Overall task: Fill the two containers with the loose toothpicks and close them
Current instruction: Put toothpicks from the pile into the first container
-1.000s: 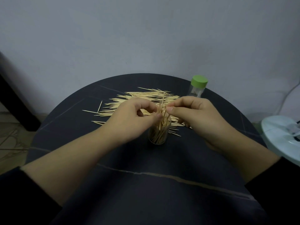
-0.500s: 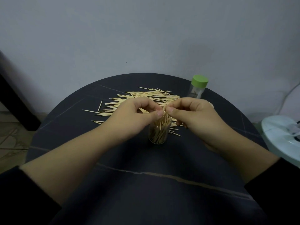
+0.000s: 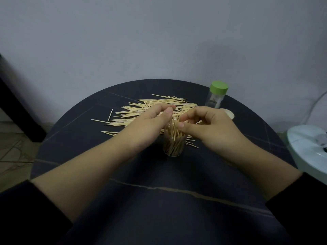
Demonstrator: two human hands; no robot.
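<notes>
1. Round dark table (image 3: 159, 183) with thin pale veins, set against a plain grey wall (image 3: 159, 41).
2. Clear cylindrical container (image 3: 174, 151), open and upright near the table's middle, between the two hands. It is packed with upright toothpicks (image 3: 174, 138), which lean at slight angles with their tips above the rim.
3. Right hand (image 3: 210, 128): fingers curled, with thumb and forefinger pinching the tips of the upright toothpicks just above the container's mouth.
4. Left hand (image 3: 146, 124): fingers curled, with the thumb tip pressed to the forefinger, just left of and above the container. Whether a toothpick lies between them cannot be told.
5. Pile of loose wooden toothpicks (image 3: 139, 110), lying flat on the table behind both hands, with a few strays at its left edge.
6. Second clear container with a green lid (image 3: 216, 94), upright and closed at the table's far right, beyond the right hand.
7. Pale round cap (image 3: 230, 114), flat on the table, partly hidden behind the right hand and near the green-lidded container.
8. Black sleeves (image 3: 26, 209) cover both upper forearms. A pale blue-white round object (image 3: 307, 152) stands beside the table at the right.
</notes>
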